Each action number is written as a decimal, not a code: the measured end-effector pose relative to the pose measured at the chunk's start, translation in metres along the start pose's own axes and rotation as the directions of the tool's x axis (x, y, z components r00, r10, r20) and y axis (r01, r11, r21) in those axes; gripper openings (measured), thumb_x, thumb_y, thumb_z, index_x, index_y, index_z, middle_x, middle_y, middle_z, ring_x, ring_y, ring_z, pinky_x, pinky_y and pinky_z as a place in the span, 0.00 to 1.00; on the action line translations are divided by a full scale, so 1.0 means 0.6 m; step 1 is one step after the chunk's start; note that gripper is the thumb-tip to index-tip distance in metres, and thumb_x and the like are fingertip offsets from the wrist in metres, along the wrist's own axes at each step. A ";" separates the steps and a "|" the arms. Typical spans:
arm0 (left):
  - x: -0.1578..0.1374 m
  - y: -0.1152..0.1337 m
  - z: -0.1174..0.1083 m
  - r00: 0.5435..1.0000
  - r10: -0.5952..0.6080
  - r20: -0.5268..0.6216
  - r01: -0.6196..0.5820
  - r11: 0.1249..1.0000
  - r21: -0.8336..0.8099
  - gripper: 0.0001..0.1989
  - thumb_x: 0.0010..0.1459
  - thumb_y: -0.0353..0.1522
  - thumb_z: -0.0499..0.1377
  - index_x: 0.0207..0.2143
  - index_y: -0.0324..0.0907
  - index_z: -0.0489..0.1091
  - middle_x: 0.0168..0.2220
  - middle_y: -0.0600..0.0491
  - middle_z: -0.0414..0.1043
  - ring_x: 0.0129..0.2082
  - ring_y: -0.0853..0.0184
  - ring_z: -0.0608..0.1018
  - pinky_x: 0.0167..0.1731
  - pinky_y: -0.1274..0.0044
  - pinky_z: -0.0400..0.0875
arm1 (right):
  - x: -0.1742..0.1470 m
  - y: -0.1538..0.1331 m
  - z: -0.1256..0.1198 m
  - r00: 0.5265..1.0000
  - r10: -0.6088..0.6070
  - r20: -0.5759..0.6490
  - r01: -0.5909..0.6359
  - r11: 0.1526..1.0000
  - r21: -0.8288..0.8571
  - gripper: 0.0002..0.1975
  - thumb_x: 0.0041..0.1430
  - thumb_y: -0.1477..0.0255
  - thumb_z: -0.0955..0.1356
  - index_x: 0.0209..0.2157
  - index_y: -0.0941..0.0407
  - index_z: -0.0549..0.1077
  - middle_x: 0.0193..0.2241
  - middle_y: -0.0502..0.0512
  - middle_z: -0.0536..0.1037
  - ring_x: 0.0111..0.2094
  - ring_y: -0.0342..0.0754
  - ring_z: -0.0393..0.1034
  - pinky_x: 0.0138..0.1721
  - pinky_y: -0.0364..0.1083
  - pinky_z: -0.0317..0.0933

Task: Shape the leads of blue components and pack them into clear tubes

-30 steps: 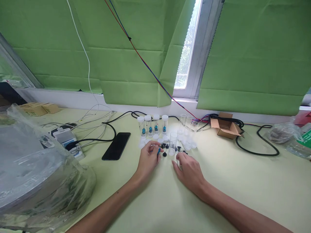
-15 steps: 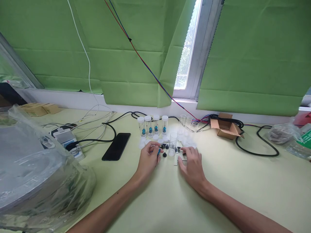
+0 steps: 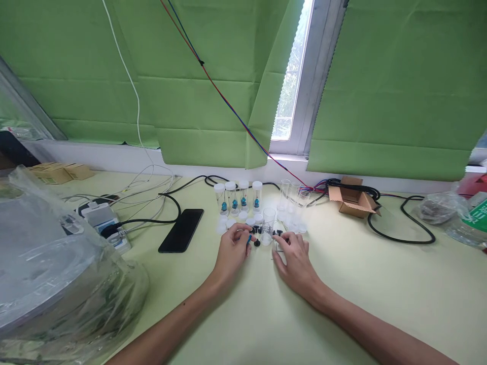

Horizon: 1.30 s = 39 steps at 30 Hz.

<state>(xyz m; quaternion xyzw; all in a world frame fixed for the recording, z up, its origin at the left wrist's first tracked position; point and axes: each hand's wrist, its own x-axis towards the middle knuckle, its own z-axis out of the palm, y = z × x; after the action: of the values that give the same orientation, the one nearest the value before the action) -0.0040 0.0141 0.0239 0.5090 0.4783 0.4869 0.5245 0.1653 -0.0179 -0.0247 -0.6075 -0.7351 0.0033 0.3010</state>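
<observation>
My left hand [image 3: 235, 248] pinches a small blue part [image 3: 249, 239] with a slim shape; its exact kind is too small to make out. Just right of it, a black knob-like piece [image 3: 257, 243] lies on the table. An open clear tube [image 3: 268, 227] stands upright between my hands. My right hand [image 3: 297, 258] is beside the tube, thumb and forefinger apart, over a small flat piece [image 3: 279, 247] that it partly covers. Behind my hands stand several white-capped tubes [image 3: 244, 196] with blue parts inside. Loose white caps [image 3: 230, 223] lie in front of them.
Several uncapped clear tubes [image 3: 293, 193] stand at the back, left of an open cardboard box [image 3: 352, 202]. A black phone [image 3: 181, 230] lies left of my left hand. Black cables [image 3: 403, 238] and a power strip [image 3: 110, 223] are on the table. A plastic-wrapped object [image 3: 68, 274] fills the left.
My right hand has moved left, closer to the clear tube, and its forefinger now reaches toward the tube's base. The left hand keeps its pinch on the blue part.
</observation>
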 end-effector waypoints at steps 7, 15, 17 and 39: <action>-0.001 -0.001 -0.001 1.000 -0.002 0.010 0.002 1.000 0.001 0.11 0.55 0.39 0.57 0.35 0.41 0.67 0.27 0.53 0.71 0.15 0.77 0.63 0.15 0.82 0.52 | 0.000 0.003 0.001 0.996 0.048 -0.081 -0.054 0.996 -0.076 0.16 0.60 0.70 0.65 0.51 0.56 0.69 0.44 0.62 0.69 0.47 0.58 0.62 0.46 0.55 0.57; -0.004 0.003 0.002 1.000 -0.018 -0.003 0.018 0.999 -0.028 0.12 0.53 0.40 0.59 0.34 0.41 0.68 0.26 0.53 0.71 0.15 0.76 0.63 0.17 0.82 0.54 | -0.003 0.002 0.003 0.997 0.037 -0.071 -0.049 0.984 -0.170 0.17 0.62 0.68 0.64 0.52 0.56 0.67 0.49 0.64 0.71 0.49 0.61 0.61 0.49 0.57 0.56; -0.004 0.004 0.002 1.000 -0.021 -0.006 0.020 0.999 -0.031 0.12 0.52 0.40 0.59 0.34 0.41 0.68 0.26 0.54 0.71 0.15 0.76 0.64 0.17 0.81 0.55 | -0.003 0.002 0.003 0.998 0.026 -0.063 -0.036 0.984 -0.174 0.17 0.62 0.68 0.64 0.52 0.56 0.67 0.48 0.64 0.71 0.49 0.60 0.62 0.48 0.57 0.56; -0.009 0.009 0.005 0.999 -0.036 -0.014 0.035 0.999 -0.023 0.11 0.52 0.39 0.59 0.33 0.41 0.68 0.26 0.54 0.71 0.15 0.76 0.64 0.17 0.81 0.54 | -0.001 0.006 0.001 0.996 0.050 -0.074 -0.052 0.998 -0.035 0.17 0.61 0.72 0.63 0.51 0.60 0.66 0.40 0.62 0.74 0.43 0.58 0.64 0.44 0.53 0.57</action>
<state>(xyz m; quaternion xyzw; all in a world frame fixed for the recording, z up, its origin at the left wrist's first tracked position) -0.0014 0.0087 0.0293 0.4910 0.4855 0.4866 0.5353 0.1686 -0.0173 -0.0268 -0.6313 -0.7077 -0.0249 0.3163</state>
